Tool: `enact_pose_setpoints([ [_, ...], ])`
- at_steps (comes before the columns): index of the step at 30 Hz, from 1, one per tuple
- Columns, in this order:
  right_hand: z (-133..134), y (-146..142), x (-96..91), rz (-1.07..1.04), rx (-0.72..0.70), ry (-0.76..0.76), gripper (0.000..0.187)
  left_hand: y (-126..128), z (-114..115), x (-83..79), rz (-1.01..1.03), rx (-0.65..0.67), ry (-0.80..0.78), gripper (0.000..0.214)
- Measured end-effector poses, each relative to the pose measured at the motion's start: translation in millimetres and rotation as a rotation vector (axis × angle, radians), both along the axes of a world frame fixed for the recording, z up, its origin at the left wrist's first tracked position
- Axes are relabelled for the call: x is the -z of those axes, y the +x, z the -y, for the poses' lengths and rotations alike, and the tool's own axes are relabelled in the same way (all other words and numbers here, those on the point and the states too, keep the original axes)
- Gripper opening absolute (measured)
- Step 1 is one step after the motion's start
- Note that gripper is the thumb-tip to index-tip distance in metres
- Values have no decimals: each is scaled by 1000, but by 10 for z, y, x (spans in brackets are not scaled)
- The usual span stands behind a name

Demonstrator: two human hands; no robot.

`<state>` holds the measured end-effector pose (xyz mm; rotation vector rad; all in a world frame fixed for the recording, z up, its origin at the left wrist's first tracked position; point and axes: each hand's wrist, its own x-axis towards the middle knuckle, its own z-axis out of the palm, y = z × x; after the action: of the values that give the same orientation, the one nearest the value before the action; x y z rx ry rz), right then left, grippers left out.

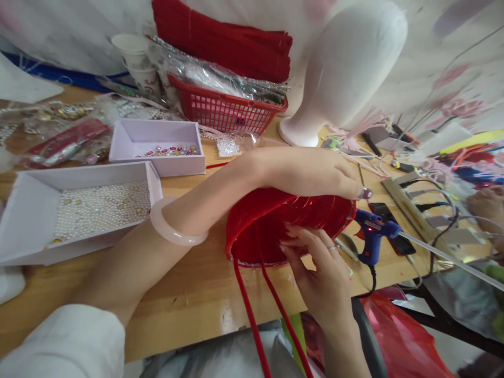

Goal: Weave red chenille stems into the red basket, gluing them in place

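A bowl-shaped red cap [258, 223] lies on its side, its hollow turned toward me, with a shiny lining. My left hand [311, 170] reaches across its top and grips its far side, the fingers mostly hidden behind it. Two fuzzy red cords [249, 307] run from inside the cap down over the table edge. At the cap's opening, my right hand [321, 262] has thumb and fingertips pinched together; whatever lies between them is too small to make out. A blue glue gun [372, 231] with a lit red light stands just right of the cap.
Left are white boxes of pearl beads [102, 210] and gems [169, 151]. Behind stand a red basket [232, 111] with red stems [224, 39] and a white mannequin head [346, 68]. Right are a phone [394, 228], a power strip [417, 210] and another person's hand [486, 205].
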<state>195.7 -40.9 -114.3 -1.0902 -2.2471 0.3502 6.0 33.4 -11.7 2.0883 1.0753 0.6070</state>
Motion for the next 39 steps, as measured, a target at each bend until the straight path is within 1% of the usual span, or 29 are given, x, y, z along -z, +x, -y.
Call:
enact_pose_setpoints([
  [2,-6,43,12,-14,20,-33,23,-1,-7,3,-69,43,7,32],
  [4,-22,84,7,-29,36,-39,20,-4,-11,6,-93,29,18,34],
  [6,-43,117,-21,-21,41,1,17,-5,-14,11,-94,21,29,36],
  [9,-77,147,-70,-6,20,72,17,-5,-17,20,-86,59,43,38],
  [13,-99,157,-53,-34,-11,71,19,-4,-14,22,-79,85,42,37],
  [16,-97,154,3,-145,44,18,17,-5,-10,18,-87,78,35,37],
  [20,-87,133,41,-254,103,-78,11,3,-20,21,-93,72,41,37],
  [25,-55,107,50,-478,156,-263,20,5,-36,33,-95,56,40,36],
  [29,-32,106,46,-534,189,-298,23,-10,-35,30,-86,61,31,37],
  [33,-33,116,62,-600,164,-341,27,-13,-49,38,-80,70,28,38],
  [39,-25,145,121,-673,52,-412,34,-9,-83,64,-87,65,26,43],
])
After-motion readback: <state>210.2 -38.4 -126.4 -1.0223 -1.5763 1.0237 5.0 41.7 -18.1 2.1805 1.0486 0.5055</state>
